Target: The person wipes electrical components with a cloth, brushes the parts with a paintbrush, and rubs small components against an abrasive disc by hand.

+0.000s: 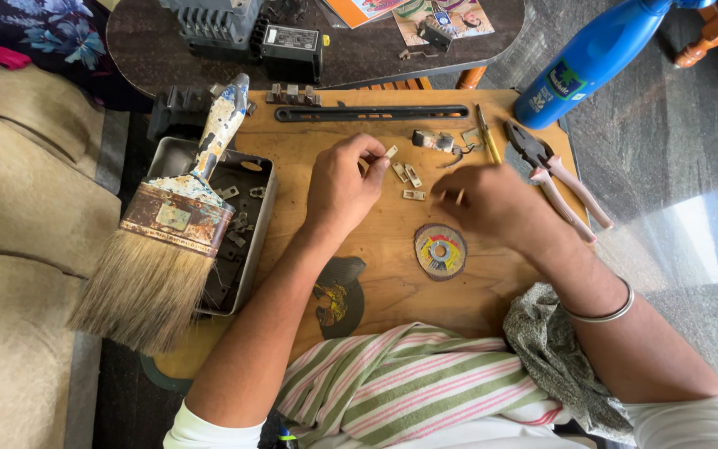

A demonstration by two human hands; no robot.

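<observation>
At mid-frame on the counter [376,249], your left hand [341,187] pinches a small metal clip [390,151]. Your right hand [492,204] pinches a thin pin [459,196], just beside loose clips [407,175].

We see a blue plastic bottle [593,51] lying at the wooden board's far right corner, its label [560,81] blue, white and green. Colourful printed leaflets [442,17] lie on the dark table beyond.
</observation>
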